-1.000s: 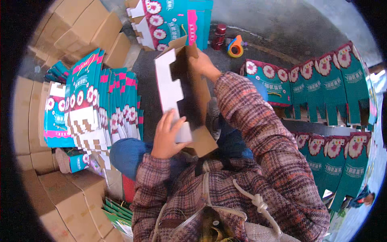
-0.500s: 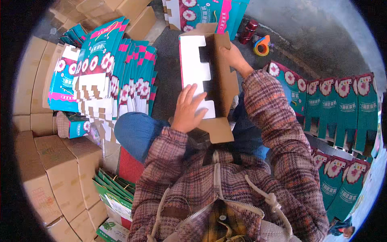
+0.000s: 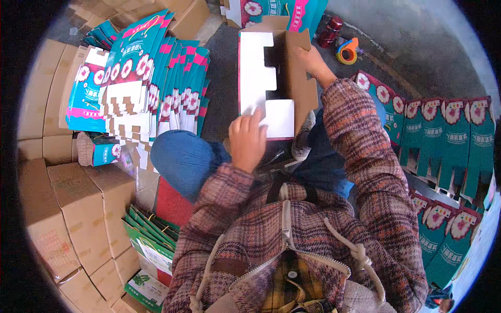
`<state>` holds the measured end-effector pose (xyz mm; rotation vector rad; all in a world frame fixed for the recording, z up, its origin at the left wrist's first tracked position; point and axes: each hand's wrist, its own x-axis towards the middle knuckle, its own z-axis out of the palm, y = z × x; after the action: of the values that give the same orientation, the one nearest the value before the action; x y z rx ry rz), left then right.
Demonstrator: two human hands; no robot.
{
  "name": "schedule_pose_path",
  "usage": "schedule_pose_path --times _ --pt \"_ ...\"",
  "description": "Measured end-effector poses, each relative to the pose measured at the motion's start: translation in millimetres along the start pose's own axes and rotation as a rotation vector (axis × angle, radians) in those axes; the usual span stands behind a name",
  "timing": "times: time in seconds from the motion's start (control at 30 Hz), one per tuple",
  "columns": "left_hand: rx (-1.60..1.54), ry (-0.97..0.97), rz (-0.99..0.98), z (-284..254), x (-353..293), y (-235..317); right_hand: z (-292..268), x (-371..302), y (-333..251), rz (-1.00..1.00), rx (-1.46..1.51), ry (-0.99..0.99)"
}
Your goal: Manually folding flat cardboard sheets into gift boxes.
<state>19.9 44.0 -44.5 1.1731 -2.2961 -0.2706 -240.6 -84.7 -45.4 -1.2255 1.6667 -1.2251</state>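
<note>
A long cardboard box lies between my knees, its white-lined, notched side flap folded over to the left and its brown inside partly showing. The small end flap nearest me is folded inward, white face up. On the near left corner rests my left hand, fingers stretched toward the white flaps and slightly blurred; its thumb is hard to make out. My right hand grips the brown right-hand flap near its far end, fingertips partly hidden behind the cardboard.
Several flattened teal printed cartons lean in a stack at left, beside brown boxes. Tape on a dispenser and a dark red flask stand at the far right. Rows of teal boxes line the right; green cartons sit lower left.
The near end flap, sticking out toward me before, is now folded inward. My left hand has moved from the white side flap to the near corner. My right hand keeps its grip.
</note>
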Motion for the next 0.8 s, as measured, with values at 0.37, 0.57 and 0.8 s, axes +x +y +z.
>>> schedule_pose_path --times 0.37,0.57,0.8 --pt "0.029 -0.048 0.003 14.5 15.3 51.5 1.9 3.1 11.7 0.041 -0.091 0.047" --pt "0.078 -0.169 0.06 27.4 11.8 42.8 -18.1 -3.2 10.1 -0.076 -0.066 -0.092" --pt "0.048 -0.204 0.159 -37.2 2.3 -37.2 -62.6 -1.5 -18.4 0.035 -0.097 -0.298"
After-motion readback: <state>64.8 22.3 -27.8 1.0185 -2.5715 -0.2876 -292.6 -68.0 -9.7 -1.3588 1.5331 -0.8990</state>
